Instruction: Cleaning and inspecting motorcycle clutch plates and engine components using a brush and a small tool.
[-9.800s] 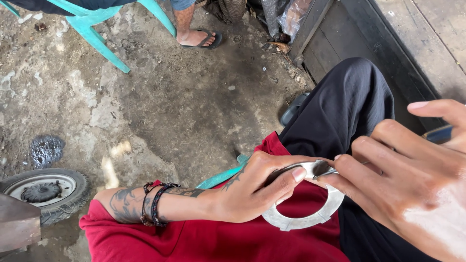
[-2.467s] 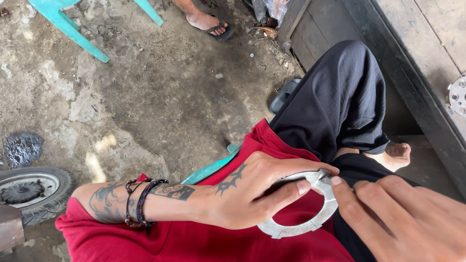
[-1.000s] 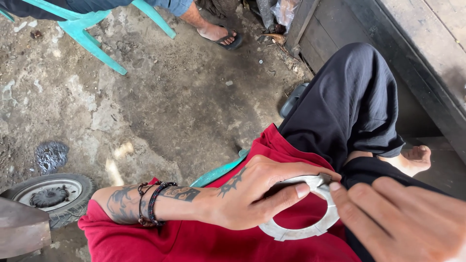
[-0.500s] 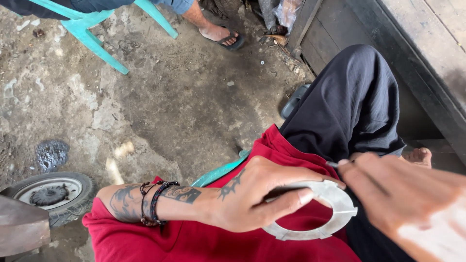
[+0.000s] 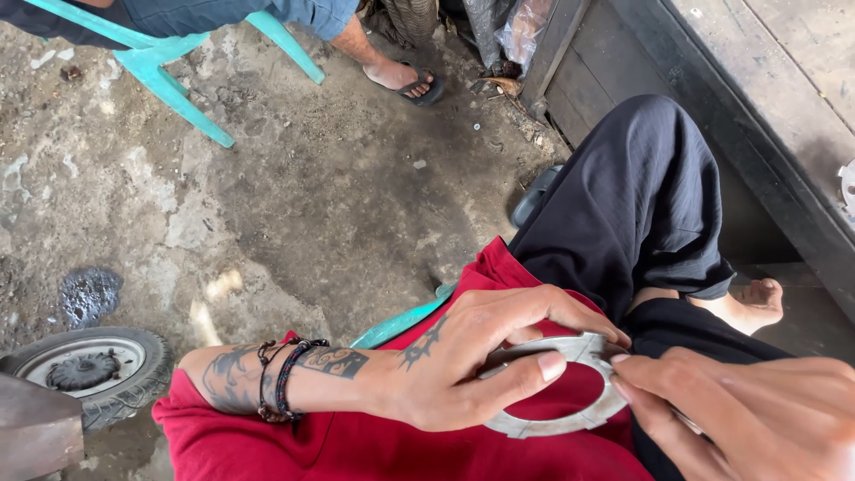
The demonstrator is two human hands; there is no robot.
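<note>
- The left hand [image 5: 463,365] has its grip clenched on a flat grey metal ring with notched edge [image 5: 570,392], thumb over the front and fingers [image 5: 570,312] curled over the top.
- The ring is above the red cloth [image 5: 374,445] on the lap, just beside the black trousers [image 5: 641,205].
- The right hand [image 5: 757,419] touches the right side of the ring with its fingertips [image 5: 628,387]; its grip looks pinched there.
- A small wheel [image 5: 89,370] lies on the concrete floor [image 5: 312,205], well left of the ring.
</note>
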